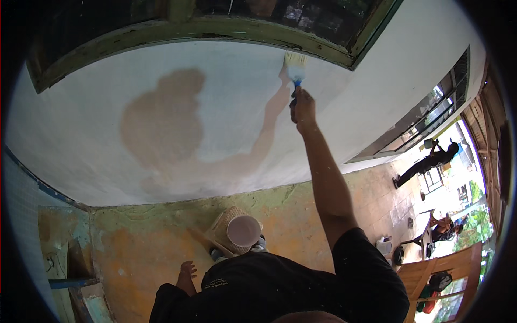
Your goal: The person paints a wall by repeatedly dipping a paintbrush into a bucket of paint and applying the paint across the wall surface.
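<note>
My right hand point(303, 105) is raised and closed around the blue handle of a wide paintbrush point(296, 69). The brush's pale bristles lie against the white wall point(238, 101), just under the green wooden window frame point(226, 35). My left hand point(187, 274) hangs low beside my body, fingers apart, with nothing in it. In front of my body is a round, pale pink container point(244, 231), on or against a woven object point(226, 220) whose full shape is partly hidden. A shadow of my head and arm falls on the wall.
Old boards point(80, 278) lean at the lower left. The floor point(141, 242) is orange and green, worn. At right, one person point(432, 159) stands holding a container near a louvred window point(428, 109); another person point(442, 230) sits by a bench. A white bucket point(383, 245) stands nearby.
</note>
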`<state>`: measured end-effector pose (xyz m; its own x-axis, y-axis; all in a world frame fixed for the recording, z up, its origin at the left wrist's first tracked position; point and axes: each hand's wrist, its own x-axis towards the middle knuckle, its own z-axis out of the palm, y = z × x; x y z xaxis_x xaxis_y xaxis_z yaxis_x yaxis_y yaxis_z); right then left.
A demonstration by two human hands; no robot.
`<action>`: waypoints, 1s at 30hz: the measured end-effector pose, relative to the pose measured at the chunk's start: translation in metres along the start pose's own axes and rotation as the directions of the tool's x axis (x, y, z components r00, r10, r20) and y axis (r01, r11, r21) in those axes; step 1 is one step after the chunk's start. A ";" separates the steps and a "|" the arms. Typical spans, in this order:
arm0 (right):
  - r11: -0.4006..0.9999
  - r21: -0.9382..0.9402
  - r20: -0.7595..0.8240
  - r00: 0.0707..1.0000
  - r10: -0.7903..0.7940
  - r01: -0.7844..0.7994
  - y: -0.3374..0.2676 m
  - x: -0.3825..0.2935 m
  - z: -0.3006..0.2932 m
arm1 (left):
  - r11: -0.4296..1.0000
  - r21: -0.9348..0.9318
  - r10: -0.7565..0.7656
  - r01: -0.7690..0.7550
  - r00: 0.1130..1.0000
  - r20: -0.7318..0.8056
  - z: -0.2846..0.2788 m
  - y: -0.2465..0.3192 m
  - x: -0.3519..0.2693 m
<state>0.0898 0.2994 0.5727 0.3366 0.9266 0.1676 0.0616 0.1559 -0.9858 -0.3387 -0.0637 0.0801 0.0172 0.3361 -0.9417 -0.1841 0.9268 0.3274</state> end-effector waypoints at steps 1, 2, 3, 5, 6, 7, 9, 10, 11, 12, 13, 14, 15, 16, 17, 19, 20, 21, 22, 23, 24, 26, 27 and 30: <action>0.999 -0.018 -0.023 0.999 0.032 -0.033 0.020 0.009 0.001 | 1.000 -0.016 -0.004 0.004 1.000 0.005 -0.002 -0.004 -0.001; 0.996 -0.083 -0.089 0.996 0.014 -0.021 0.037 0.012 0.003 | 1.000 -0.030 -0.008 0.008 1.000 0.009 -0.004 -0.006 -0.001; 0.996 -0.089 -0.089 0.996 0.011 -0.019 0.047 0.010 0.001 | 0.999 -0.031 -0.009 0.009 1.000 0.015 0.002 0.000 -0.007; 0.975 -0.084 -0.090 0.976 0.198 -0.206 0.069 -0.004 -0.007 | 0.997 0.010 0.070 -0.071 0.996 0.053 0.012 0.008 -0.026; 0.973 -0.074 -0.082 0.973 0.214 -0.220 0.076 -0.014 -0.006 | 0.998 0.009 0.063 -0.063 0.997 0.035 0.000 -0.001 -0.028; 0.890 -0.039 0.027 0.890 0.455 -0.454 0.082 -0.021 -0.006 | 0.999 -0.030 0.046 -0.045 0.999 0.015 -0.008 -0.009 -0.017; 0.688 -0.069 0.152 0.674 0.723 -0.723 0.086 -0.029 -0.016 | 0.998 -0.058 0.026 -0.026 1.000 -0.005 -0.020 -0.016 -0.003; 0.692 -0.053 0.167 0.677 0.717 -0.720 0.078 -0.028 -0.022 | 0.999 -0.039 0.005 -0.006 1.000 -0.018 -0.020 -0.014 -0.001; 0.697 -0.038 0.183 0.681 0.709 -0.716 0.067 -0.024 -0.030 | 1.000 -0.021 -0.014 0.013 0.999 -0.032 -0.021 -0.012 0.003; 0.738 -0.016 0.213 0.719 0.662 -0.675 0.046 -0.017 -0.034 | 1.000 -0.019 -0.011 0.010 0.999 -0.039 -0.026 -0.012 0.009; 0.776 0.006 0.242 0.754 0.611 -0.631 0.021 -0.009 -0.037 | 1.000 0.004 -0.016 0.016 1.000 -0.026 -0.032 -0.014 0.013; 0.814 0.026 0.253 0.792 0.556 -0.580 -0.004 0.001 -0.039 | 0.999 0.028 -0.021 0.021 1.000 -0.011 -0.037 -0.015 0.016; 0.850 0.042 0.258 0.828 0.498 -0.525 -0.028 0.006 -0.040 | 0.999 0.033 -0.019 0.019 1.000 -0.012 -0.038 -0.013 0.017; 0.893 0.054 0.232 0.875 0.424 -0.447 -0.053 0.004 -0.043 | 0.998 0.053 -0.012 0.014 0.999 -0.043 -0.028 -0.001 0.014; 0.925 0.063 0.222 0.909 0.352 -0.374 -0.071 0.000 -0.040 | 0.998 0.061 -0.009 0.014 0.996 -0.087 -0.022 0.007 0.008; 0.957 0.075 0.175 0.949 0.263 -0.279 -0.093 -0.011 -0.033 | 0.999 0.042 0.006 -0.001 0.994 -0.106 -0.020 0.016 0.003; 0.974 0.106 0.171 0.969 0.180 -0.200 -0.092 -0.014 -0.032 | 1.000 0.026 0.019 -0.016 0.993 -0.120 -0.019 0.018 0.002; 0.973 0.116 0.183 0.967 0.174 -0.198 -0.092 -0.016 -0.027 | 1.000 0.018 0.027 -0.025 0.991 -0.131 -0.023 0.016 0.003; 0.984 0.129 0.134 0.985 0.107 -0.125 -0.088 -0.018 -0.020 | 0.999 -0.009 0.035 -0.036 0.991 -0.128 -0.028 0.013 0.005; 0.989 0.141 0.086 0.996 0.040 -0.052 -0.082 -0.018 -0.010 | 0.998 -0.039 0.043 -0.048 0.991 -0.127 -0.033 0.008 0.005; 0.990 0.126 0.031 0.997 -0.071 0.067 -0.071 -0.013 -0.003 | 0.997 -0.043 0.052 -0.058 0.990 -0.132 -0.034 0.004 0.005; 0.978 0.131 -0.052 0.987 -0.155 0.161 -0.039 0.002 0.006 | 0.993 -0.053 0.095 -0.101 0.989 -0.114 -0.024 0.004 -0.001; 0.978 0.108 -0.086 0.981 -0.172 0.181 -0.019 0.012 0.009 | 0.992 -0.053 0.106 -0.113 0.987 -0.121 -0.023 0.001 -0.007; 0.894 -0.094 -0.181 0.875 -0.448 0.438 0.054 0.061 -0.006 | 0.980 -0.133 0.139 -0.146 0.988 -0.062 -0.023 -0.009 -0.020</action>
<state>0.1194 0.3618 0.5298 0.4373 0.6794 0.5892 0.2912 0.5129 -0.8075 -0.3597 -0.0823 0.0943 -0.0697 0.4505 -0.8900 -0.3137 0.8370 0.4483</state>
